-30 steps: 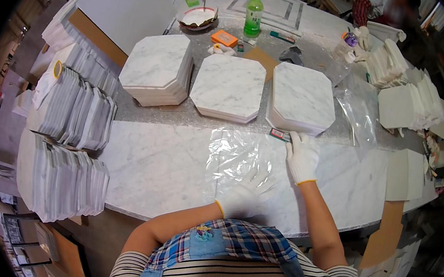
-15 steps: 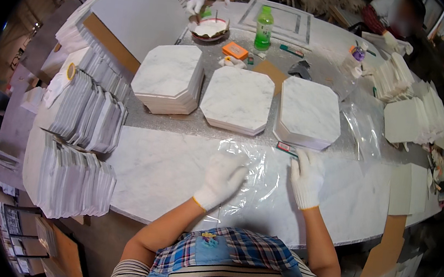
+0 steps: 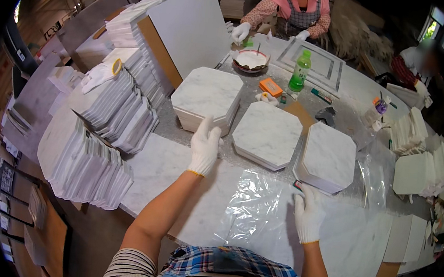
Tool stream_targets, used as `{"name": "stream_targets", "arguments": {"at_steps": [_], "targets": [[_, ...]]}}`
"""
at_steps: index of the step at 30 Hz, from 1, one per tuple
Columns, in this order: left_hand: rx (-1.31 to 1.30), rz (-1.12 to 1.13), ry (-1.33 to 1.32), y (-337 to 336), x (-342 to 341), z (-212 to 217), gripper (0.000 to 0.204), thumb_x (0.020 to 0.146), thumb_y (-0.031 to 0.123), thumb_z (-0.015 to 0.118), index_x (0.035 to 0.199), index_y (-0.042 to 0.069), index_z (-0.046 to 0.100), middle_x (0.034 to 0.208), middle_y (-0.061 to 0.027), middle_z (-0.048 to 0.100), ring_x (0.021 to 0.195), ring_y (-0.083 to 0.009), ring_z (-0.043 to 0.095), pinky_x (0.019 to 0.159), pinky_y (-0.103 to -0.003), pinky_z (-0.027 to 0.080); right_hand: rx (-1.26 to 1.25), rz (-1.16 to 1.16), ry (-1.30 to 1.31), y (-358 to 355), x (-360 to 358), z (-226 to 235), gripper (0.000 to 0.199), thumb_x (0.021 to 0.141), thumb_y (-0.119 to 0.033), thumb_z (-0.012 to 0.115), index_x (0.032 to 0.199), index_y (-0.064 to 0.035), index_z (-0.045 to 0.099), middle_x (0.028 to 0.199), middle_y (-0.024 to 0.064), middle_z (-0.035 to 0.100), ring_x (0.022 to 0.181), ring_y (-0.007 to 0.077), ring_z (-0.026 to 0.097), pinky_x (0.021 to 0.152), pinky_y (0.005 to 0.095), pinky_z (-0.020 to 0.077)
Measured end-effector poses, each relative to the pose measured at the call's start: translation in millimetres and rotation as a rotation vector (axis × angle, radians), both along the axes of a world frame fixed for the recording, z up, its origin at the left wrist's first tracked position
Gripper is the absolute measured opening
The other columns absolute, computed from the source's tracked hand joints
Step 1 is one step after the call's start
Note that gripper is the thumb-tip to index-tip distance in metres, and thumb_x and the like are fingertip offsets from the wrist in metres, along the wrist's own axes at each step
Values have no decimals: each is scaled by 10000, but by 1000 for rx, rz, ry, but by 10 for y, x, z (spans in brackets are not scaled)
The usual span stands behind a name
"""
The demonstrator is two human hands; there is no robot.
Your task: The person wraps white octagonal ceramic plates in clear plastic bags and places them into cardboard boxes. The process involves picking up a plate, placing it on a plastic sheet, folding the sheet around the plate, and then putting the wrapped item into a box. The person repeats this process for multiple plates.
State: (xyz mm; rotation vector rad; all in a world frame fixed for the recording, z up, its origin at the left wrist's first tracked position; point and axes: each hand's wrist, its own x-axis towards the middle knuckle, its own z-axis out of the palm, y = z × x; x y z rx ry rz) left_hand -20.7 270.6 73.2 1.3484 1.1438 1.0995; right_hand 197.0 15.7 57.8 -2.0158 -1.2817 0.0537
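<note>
My left hand (image 3: 204,146), in a white knit glove, reaches to the near side of the left stack of marble tiles (image 3: 207,95). Its thumb stands apart from the fingers, and it holds nothing I can see. The stacked tiles are white with grey veins and cut corners. My right hand (image 3: 308,215), gloved alike, rests over the white slab with fingers stretched out. At its fingertips lies a small green-and-red packet (image 3: 297,185), partly covered. Beyond are the middle tile stack (image 3: 268,134) and the right tile stack (image 3: 329,154).
Clear plastic film (image 3: 252,201) lies between my hands. Several tiles stand on edge (image 3: 87,159) at the left. Farther back are an orange box (image 3: 270,87), a green bottle (image 3: 300,71) and a bowl (image 3: 251,59). A co-worker (image 3: 299,17) stands across the table.
My left hand has moved from above the plastic film forward and left to the left tile stack. My right hand stays by the small packet. The view has swung, shifting the scene right and down.
</note>
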Motion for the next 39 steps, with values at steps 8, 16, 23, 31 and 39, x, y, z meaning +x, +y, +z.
{"name": "stream_targets", "arguments": {"at_steps": [8,16,23,31,39], "targets": [[357,373,553,902,-547,-13,491,949,379,551,1337,89,630,1102,-242,722,1037,-387,704,899,-462,519,22,180,-49,199,-133,91,241,916,-181,660,1125,-68,700,1137,155,691,1075,369,623,966,455,489],[435,236,1185,1586,-948,196,494,918,461,499,1124,47,671,1063,-243,667,1056,-411,631,904,-497,481,-65,435,112,1032,-303,366,317,933,-253,633,1183,-71,700,1106,168,709,1038,377,652,929,440,510],[507,36,1291,1792,-925,365,471,840,475,547,916,52,741,936,-224,712,928,-410,681,848,-509,508,-143,514,897,2254,-482,55,493,1003,-358,598,1351,-9,576,902,81,654,828,158,629,679,296,491],[484,-72,1430,1703,-777,595,495,784,514,632,808,37,762,802,-215,725,762,-375,719,728,-488,557,-184,388,1089,3016,-678,185,444,977,-452,633,1134,-41,573,838,21,563,619,102,523,499,258,405],[225,-67,1268,1234,-455,671,524,787,491,628,791,-16,759,793,-252,712,775,-407,717,745,-464,564,-224,366,1403,3216,-227,-113,493,936,-476,696,1156,-44,609,917,61,610,650,123,568,490,256,444]]}}
